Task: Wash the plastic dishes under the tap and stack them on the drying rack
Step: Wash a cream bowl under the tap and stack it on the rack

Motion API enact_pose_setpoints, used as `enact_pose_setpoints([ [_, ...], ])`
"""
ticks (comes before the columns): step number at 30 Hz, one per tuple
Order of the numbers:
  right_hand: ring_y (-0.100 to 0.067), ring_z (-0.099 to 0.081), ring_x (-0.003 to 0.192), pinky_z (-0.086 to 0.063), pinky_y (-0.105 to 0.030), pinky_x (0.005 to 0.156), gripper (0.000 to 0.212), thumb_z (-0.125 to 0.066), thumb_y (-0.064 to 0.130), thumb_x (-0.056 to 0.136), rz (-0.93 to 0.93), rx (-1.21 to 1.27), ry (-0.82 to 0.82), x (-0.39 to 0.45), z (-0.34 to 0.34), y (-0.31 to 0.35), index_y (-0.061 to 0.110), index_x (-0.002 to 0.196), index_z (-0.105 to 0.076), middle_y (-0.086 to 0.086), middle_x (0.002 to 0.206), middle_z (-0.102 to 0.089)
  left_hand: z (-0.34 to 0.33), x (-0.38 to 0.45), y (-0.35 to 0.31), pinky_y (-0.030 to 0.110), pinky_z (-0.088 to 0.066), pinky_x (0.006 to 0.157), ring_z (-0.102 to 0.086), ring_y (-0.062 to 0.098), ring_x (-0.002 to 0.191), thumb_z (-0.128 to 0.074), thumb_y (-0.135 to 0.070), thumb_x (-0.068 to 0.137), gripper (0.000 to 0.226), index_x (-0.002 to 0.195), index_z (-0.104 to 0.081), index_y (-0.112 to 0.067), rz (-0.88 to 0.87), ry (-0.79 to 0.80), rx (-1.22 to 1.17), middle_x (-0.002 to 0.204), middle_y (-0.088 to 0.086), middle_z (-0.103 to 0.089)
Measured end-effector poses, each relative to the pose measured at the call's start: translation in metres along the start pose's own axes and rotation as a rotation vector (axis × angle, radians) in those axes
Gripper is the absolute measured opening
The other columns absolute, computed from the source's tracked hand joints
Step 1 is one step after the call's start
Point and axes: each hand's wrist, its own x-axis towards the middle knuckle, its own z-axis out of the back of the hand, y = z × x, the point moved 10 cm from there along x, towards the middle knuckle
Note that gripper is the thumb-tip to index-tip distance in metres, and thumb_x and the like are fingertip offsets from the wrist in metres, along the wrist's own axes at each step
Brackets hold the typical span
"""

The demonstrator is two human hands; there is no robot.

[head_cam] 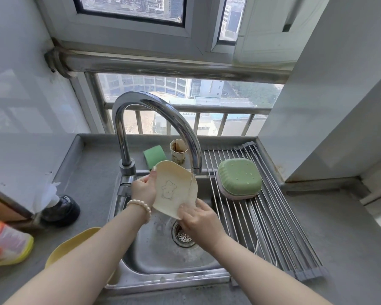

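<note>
Head view gave me the whole sink point(154, 256) from above. I saw the left hand point(143, 188) gripping the cream plate point(174, 192) by its left edge, fingers curled behind it and the thumb at the rim near the top. The right hand point(199, 219) held the plate's lower right corner, fingers wrapped over the edge. Between them the plate stood tilted over the basin, its bear drawing facing the camera, with its upper right edge just under the tap point(158, 119) spout, where a thin stream of water met it. On the drying rack point(262, 216) laid across the right side of the sink, a green dish point(239, 177) sat upside down on top of a pale one. A yellow dish point(75, 245) waited on the counter left of the sink, partly hidden by the left forearm. Behind the tap I noted a green sponge point(154, 156) and a stained paper cup point(178, 153).
</note>
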Motion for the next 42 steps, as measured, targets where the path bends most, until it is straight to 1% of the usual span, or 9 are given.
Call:
enact_pose_setpoints([
  [5, -0.040, -0.059, 0.114, -0.034, -0.059, 0.103, 0.061, -0.036, 0.047, 0.087, -0.217, -0.274, 0.238, 0.001, -0.021, -0.010, 0.000, 0.108, -0.070, -0.016, 0.110, -0.069, 0.003, -0.002, 0.013, 0.026, -0.035, 0.051, -0.044, 0.019, 0.055, -0.053, -0.040, 0.094, 0.043, 0.064, -0.058, -0.010, 0.055, 0.000, 0.026, 0.059, 0.005, -0.051],
  [8, -0.029, -0.071, 0.089, -0.056, -0.041, 0.085, 0.036, -0.074, 0.035, 0.070, -0.255, -0.201, 0.171, 0.007, -0.024, 0.000, 0.002, 0.087, -0.075, -0.015, 0.087, -0.073, -0.004, -0.010, 0.026, 0.039, -0.054, 0.070, -0.063, 0.027, 0.082, -0.062, -0.018, 0.090, 0.005, 0.087, -0.065, -0.014, 0.126, 0.047, -0.095, 0.084, 0.008, -0.066],
  [10, -0.017, -0.069, 0.064, -0.055, -0.024, 0.069, 0.031, -0.090, 0.028, 0.047, -0.265, -0.101, 0.127, 0.015, -0.018, 0.010, 0.014, 0.070, -0.074, -0.002, 0.067, -0.071, -0.013, -0.026, 0.037, 0.037, -0.052, 0.067, -0.062, 0.030, 0.088, -0.061, 0.004, 0.082, 0.025, 0.098, -0.061, -0.015, 0.151, 0.080, -0.174, 0.093, 0.010, -0.065],
  [16, -0.016, -0.052, 0.039, -0.035, -0.021, 0.037, 0.024, -0.081, 0.007, 0.053, -0.277, 0.193, -0.146, 0.022, 0.008, 0.027, 0.016, 0.057, -0.059, 0.002, 0.047, -0.057, -0.017, -0.045, 0.040, 0.035, -0.051, 0.068, -0.063, 0.030, 0.082, -0.068, -0.011, 0.068, 0.042, 0.110, -0.060, -0.010, 0.177, 0.188, -0.402, 0.091, 0.014, -0.064],
  [23, -0.013, -0.066, 0.070, -0.054, -0.026, 0.065, 0.013, -0.063, 0.024, 0.088, -0.283, 0.608, -0.172, 0.004, 0.006, 0.016, 0.016, 0.087, -0.073, 0.005, 0.083, -0.073, -0.014, -0.044, 0.039, 0.037, -0.053, 0.064, -0.060, 0.035, 0.084, -0.057, -0.013, 0.060, 0.057, 0.115, -0.057, 0.000, 0.303, 0.204, -0.398, 0.097, 0.019, -0.060],
  [30, -0.019, -0.063, 0.112, -0.043, -0.046, 0.101, 0.035, -0.051, 0.026, 0.083, 0.025, 0.054, -0.064, -0.002, 0.011, 0.002, 0.014, 0.111, -0.069, -0.001, 0.118, -0.068, -0.017, -0.048, 0.036, 0.044, -0.049, 0.077, -0.054, 0.033, 0.088, -0.035, -0.007, 0.075, 0.025, 0.095, -0.050, -0.008, 0.390, 0.263, -0.319, 0.100, 0.016, -0.055],
  [33, -0.021, -0.056, 0.121, -0.024, -0.056, 0.111, 0.048, -0.066, 0.028, 0.079, -0.036, -0.212, 0.061, -0.003, -0.003, -0.010, 0.010, 0.123, -0.062, -0.005, 0.127, -0.062, -0.019, -0.049, 0.034, 0.053, -0.051, 0.081, -0.056, 0.037, 0.093, -0.040, -0.010, 0.065, 0.046, 0.109, -0.052, -0.004, 0.401, 0.307, -0.276, 0.108, 0.018, -0.058],
  [38, -0.031, -0.069, 0.097, -0.045, -0.050, 0.099, 0.046, -0.080, -0.003, 0.044, -0.098, -0.125, 0.004, 0.006, 0.001, -0.003, 0.004, 0.089, -0.074, -0.013, 0.097, -0.073, -0.022, -0.052, 0.041, 0.046, -0.055, 0.076, -0.062, 0.034, 0.086, -0.047, -0.009, 0.076, 0.035, 0.109, -0.056, -0.003, 0.436, 0.279, -0.339, 0.103, 0.020, -0.065],
  [42, -0.022, -0.061, 0.049, -0.054, -0.027, 0.048, 0.027, -0.075, -0.003, 0.046, -0.123, 0.129, -0.092, 0.025, 0.021, 0.020, 0.011, 0.068, -0.069, -0.002, 0.056, -0.065, -0.022, -0.062, 0.050, 0.033, -0.054, 0.064, -0.062, 0.028, 0.080, -0.047, 0.003, 0.080, 0.034, 0.111, -0.058, 0.006, 0.343, 0.185, -0.400, 0.097, 0.021, -0.065],
])
